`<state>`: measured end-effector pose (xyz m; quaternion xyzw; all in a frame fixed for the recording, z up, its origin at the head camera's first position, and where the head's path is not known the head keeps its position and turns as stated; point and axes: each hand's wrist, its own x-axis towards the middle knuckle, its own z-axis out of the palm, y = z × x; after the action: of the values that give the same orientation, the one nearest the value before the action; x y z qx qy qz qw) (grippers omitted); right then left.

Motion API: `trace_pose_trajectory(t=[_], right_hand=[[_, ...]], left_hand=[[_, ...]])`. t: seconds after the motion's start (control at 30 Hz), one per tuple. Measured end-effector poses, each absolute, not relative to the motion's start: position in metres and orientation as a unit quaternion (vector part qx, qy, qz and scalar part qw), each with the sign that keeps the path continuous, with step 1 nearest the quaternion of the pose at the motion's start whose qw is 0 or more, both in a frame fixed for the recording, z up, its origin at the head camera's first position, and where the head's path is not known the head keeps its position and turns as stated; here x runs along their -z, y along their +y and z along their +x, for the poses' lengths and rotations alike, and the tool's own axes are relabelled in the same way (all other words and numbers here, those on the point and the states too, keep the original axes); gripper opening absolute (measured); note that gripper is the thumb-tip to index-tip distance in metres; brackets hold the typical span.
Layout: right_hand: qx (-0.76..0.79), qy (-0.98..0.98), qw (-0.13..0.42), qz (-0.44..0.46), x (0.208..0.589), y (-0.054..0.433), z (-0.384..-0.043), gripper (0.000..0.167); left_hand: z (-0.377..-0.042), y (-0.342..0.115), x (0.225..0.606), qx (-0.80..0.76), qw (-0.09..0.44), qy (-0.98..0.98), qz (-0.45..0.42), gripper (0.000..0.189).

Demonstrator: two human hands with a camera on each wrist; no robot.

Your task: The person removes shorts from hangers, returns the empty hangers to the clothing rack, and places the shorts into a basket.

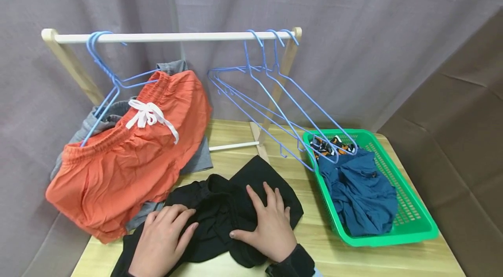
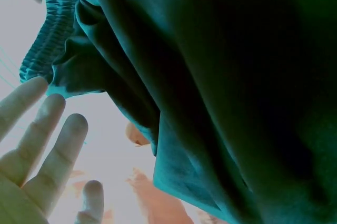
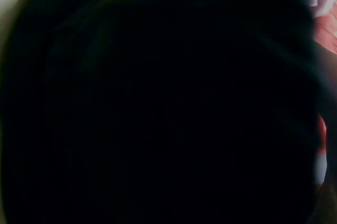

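Note:
A black garment (image 1: 214,216) lies crumpled on the wooden table, in front of the rack. On its left part rests my left hand (image 1: 163,235), fingers slightly bent and laid over the cloth. My right hand (image 1: 271,229) is spread on the right part, thumb out to the side. In the left wrist view, straight left fingers (image 2: 58,150) show near a gathered elastic waistband (image 2: 45,40); the dark cloth takes up much of that view. Dark cloth (image 3: 158,103) covers nearly all of the right wrist view and hides the right hand there.
A rack with a white bar (image 1: 177,38) stands behind. Orange shorts (image 1: 137,168) with a white drawstring hang at its left, grey clothing (image 1: 198,159) behind them. Several blue hangers (image 1: 271,89) hang at its right, overlapping a green basket (image 1: 420,229) with blue clothing (image 1: 361,198).

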<state>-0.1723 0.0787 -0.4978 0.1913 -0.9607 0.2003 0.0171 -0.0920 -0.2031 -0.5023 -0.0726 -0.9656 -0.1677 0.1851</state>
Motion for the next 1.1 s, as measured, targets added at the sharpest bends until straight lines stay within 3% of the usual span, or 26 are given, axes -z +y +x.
trace_pose_trajectory(t=[0.2, 0.4, 0.7, 0.93, 1.1], right_hand=[[-0.198, -0.953, -0.056, 0.221, 0.51, 0.062, -0.177, 0.124], [-0.144, -0.958, -0.069, 0.237, 0.514, 0.051, -0.18, 0.118], [-0.044, -0.963, -0.018, 0.264, 0.521, 0.047, -0.178, 0.089], [-0.066, -0.954, 0.042, 0.289, 0.52, 0.059, -0.173, 0.045], [-0.189, -0.943, 0.005, 0.274, 0.509, 0.082, -0.183, 0.035]], left_hand=[[-0.091, -0.203, 0.502, 0.165, 0.184, -0.967, -0.067, 0.029], [-0.092, -0.205, 0.503, 0.166, 0.203, -0.962, -0.081, 0.03], [-0.093, -0.206, 0.503, 0.171, 0.211, -0.958, -0.089, 0.03], [-0.093, -0.207, 0.505, 0.178, 0.23, -0.951, -0.105, 0.03], [-0.092, -0.207, 0.506, 0.184, 0.242, -0.946, -0.114, 0.03]])
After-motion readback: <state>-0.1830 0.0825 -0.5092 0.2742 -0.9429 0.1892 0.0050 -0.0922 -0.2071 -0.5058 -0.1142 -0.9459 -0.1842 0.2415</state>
